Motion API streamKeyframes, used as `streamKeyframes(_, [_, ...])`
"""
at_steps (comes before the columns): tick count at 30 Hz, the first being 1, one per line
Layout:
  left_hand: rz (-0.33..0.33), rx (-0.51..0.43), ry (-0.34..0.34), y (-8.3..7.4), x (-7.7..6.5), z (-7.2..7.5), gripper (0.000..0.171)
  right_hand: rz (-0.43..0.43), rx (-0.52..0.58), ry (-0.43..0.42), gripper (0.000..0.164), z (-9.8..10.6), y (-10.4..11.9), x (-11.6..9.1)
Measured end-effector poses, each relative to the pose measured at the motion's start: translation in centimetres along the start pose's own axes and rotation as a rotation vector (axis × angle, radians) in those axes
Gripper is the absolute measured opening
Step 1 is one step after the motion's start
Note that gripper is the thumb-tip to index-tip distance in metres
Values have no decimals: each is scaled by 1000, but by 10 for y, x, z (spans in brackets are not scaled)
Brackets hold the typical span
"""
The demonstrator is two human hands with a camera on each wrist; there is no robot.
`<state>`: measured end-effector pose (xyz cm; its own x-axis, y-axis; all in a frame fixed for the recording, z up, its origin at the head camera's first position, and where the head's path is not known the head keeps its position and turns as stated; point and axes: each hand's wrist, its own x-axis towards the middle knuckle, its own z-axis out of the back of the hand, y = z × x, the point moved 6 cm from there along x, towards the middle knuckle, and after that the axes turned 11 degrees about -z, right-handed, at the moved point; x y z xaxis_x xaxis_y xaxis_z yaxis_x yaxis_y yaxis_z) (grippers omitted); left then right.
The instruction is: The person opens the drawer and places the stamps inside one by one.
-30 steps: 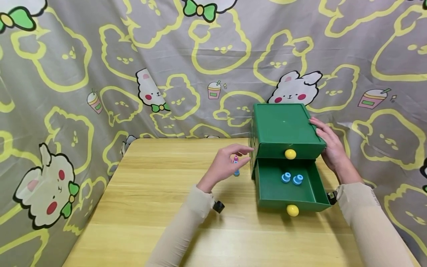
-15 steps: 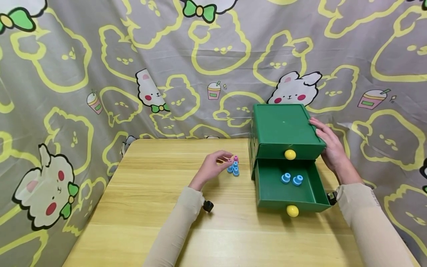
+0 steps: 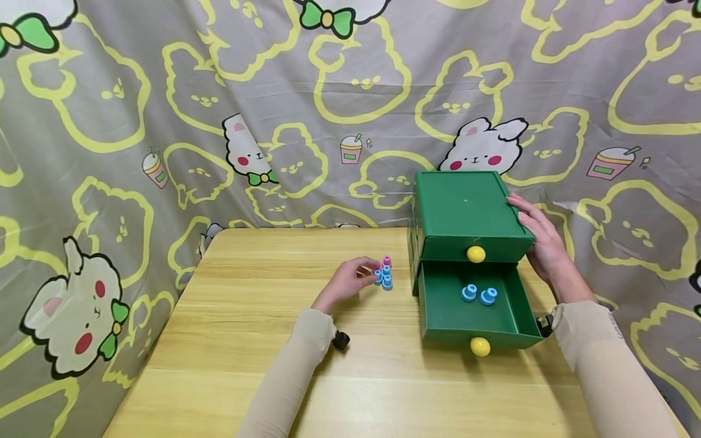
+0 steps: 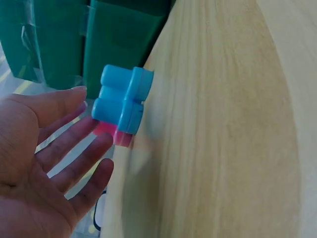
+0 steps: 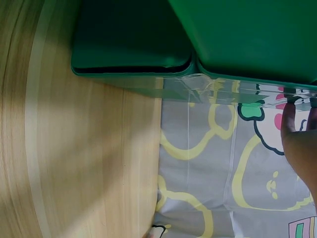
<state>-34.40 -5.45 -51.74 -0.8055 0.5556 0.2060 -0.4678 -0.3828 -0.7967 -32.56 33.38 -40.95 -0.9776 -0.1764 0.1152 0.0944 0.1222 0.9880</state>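
Observation:
My left hand (image 3: 349,278) reaches to a small group of pieces on the table, left of the green drawer cabinet (image 3: 462,204). These are blue pieces (image 3: 387,281), each a narrow cylinder on a wider round base, with a pink piece (image 3: 386,260) behind. In the left wrist view, the spread, slightly bent fingers (image 4: 81,158) lie right beside the blue pieces, and the thumb stays apart. My right hand (image 3: 542,240) rests against the cabinet's right side, fingertips over its top edge. The lower drawer (image 3: 446,319) is pulled out and holds two blue pieces (image 3: 488,296).
The cabinet's upper drawer is closed, with a yellow knob (image 3: 476,254); another yellow knob (image 3: 480,347) is on the pulled-out drawer. A wooden table (image 3: 246,304) extends to the left and front. A patterned grey curtain (image 3: 296,91) hangs behind and at the sides.
My left hand moves left from beside the cabinet to the group of pieces, then its fingers lower at the leftmost one. The right hand and drawer stay in place.

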Motion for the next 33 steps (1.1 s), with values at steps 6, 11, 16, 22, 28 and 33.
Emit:
streamKeyframes(6, [25,13,18,7,2,-6,33,8,-2,-1,48,0,1,0])
streamKeyframes(11, [41,19,9,9,3,-8,30,7,-6,2,49,0,0,-1])
streamKeyframes(16, [54,46,6,9,4,-8,28,5,-8,1,49,0,0,0])
streamKeyframes(22, [75,69,12,12,5,-9,26,5,-17,1,49,0,0,0])
streamKeyframes(28, [69,84,6,14,6,-9,23,2,-19,-5,49,1,-1,0])
streamKeyframes(33, [65,110,0,13,6,-8,21,1,-24,-7,49,2,-1,1])
